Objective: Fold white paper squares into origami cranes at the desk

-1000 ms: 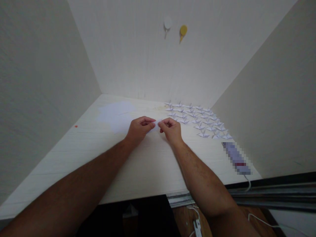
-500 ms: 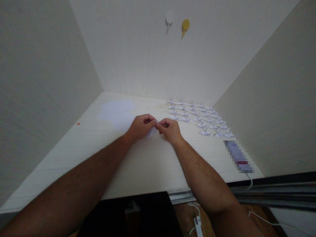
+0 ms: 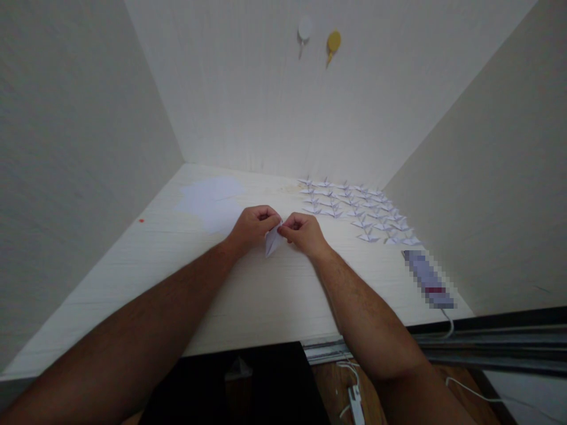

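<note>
A small folded white paper (image 3: 272, 242) is pinched between my two hands above the middle of the table. It narrows to a point that hangs down toward me. My left hand (image 3: 256, 225) grips its upper left side with thumb and fingers closed. From the other side, the fingertips of my right hand (image 3: 302, 229) close on its upper right edge. The fingers hide the paper's top end. Several white origami cranes (image 3: 367, 203) stand in rows on the table behind and right of my right hand.
White paper sheets (image 3: 210, 200) lie on the table (image 3: 257, 307) at the back left. A blurred-out flat device (image 3: 427, 280) with a white cable lies at the right edge. Walls rise on three sides. Two hooks, one white (image 3: 305, 28) and one yellow (image 3: 333, 41), hang on the back wall.
The folded paper has turned a little and more of it shows below my fingers. My hands have barely moved and both keep their pinch.
</note>
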### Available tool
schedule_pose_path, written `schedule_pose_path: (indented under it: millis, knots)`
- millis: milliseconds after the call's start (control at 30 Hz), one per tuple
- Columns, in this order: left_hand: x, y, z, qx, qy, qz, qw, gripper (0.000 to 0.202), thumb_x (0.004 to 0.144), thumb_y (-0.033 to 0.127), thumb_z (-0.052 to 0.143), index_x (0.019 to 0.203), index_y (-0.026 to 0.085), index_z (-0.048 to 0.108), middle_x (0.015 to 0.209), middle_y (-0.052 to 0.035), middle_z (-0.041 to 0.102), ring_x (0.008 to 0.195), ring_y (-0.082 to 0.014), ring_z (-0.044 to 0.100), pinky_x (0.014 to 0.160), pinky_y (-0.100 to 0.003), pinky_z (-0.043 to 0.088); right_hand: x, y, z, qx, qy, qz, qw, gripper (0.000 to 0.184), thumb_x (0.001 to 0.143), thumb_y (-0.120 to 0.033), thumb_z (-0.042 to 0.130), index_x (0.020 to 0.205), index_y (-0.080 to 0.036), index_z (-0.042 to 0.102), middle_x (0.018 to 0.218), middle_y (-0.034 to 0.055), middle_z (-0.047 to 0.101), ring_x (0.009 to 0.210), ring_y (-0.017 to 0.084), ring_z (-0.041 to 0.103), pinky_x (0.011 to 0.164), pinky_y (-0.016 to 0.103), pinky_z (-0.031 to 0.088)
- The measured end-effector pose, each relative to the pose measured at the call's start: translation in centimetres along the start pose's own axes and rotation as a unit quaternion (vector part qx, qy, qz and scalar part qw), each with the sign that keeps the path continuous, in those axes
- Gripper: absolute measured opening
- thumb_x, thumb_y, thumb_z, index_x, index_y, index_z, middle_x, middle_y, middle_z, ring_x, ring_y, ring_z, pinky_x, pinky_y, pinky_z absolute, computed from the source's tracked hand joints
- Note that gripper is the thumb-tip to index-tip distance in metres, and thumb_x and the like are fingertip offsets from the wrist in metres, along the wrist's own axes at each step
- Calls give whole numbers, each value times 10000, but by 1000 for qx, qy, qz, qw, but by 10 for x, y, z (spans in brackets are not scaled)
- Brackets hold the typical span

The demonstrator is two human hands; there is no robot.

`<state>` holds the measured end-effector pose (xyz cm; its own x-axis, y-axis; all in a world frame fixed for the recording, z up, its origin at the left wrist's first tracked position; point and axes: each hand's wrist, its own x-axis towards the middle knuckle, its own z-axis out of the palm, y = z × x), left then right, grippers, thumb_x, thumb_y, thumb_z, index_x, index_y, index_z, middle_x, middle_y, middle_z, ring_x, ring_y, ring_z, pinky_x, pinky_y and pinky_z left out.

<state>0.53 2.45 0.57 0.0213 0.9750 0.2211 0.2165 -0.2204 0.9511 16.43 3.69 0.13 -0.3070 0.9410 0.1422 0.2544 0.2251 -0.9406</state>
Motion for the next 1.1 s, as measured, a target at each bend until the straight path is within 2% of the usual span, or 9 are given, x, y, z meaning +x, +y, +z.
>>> schedule_pose_path:
  millis: [300,567,700,900,1033,1100]
  knots:
    - [2,-4,-2,44,-41,15,998,181,725,317,589,667,151,630,593,14,573,545,-103,472,525,-233,360,0,0,-1,14,-22,28,999,198,643,-325,674,622,-171,552,475,-58,513,407,62,422,408,186,297]
    - [1,-2,-2,-21,-66,12,997,186,691,336,647,714,152,627,632,5,600,575,-110,510,552,-234,390,1,2,-1,33,-20,32,999,213,642,-318,686,606,-172,535,473,-60,500,395,58,406,395,185,287]
    - [2,-2,-2,3,-57,7,998,174,673,331,659,676,160,628,582,17,568,529,-100,471,510,-223,358,1,3,0,23,-17,24,999,231,658,-358,687,625,-169,559,494,-52,508,414,60,414,407,188,297]
    - [3,-2,-1,6,2,20,1000,194,692,357,649,676,165,622,633,1,600,564,-111,497,541,-232,388,3,7,1,-7,5,8,1000,175,687,-334,646,673,-164,608,538,-32,552,455,73,452,441,194,333]
    - [3,-4,-1,-1,-31,11,999,221,673,376,665,698,159,637,642,-4,609,573,-119,515,540,-235,394,4,8,0,-20,18,-6,1000,245,706,-396,650,659,-160,600,550,-27,548,461,68,428,445,195,321]
    - [4,-5,-1,12,-30,11,999,211,664,368,666,672,160,633,621,2,597,565,-117,509,535,-233,389,4,9,0,-24,14,-10,1000,273,710,-421,652,654,-160,595,549,-28,540,465,67,419,447,196,316]
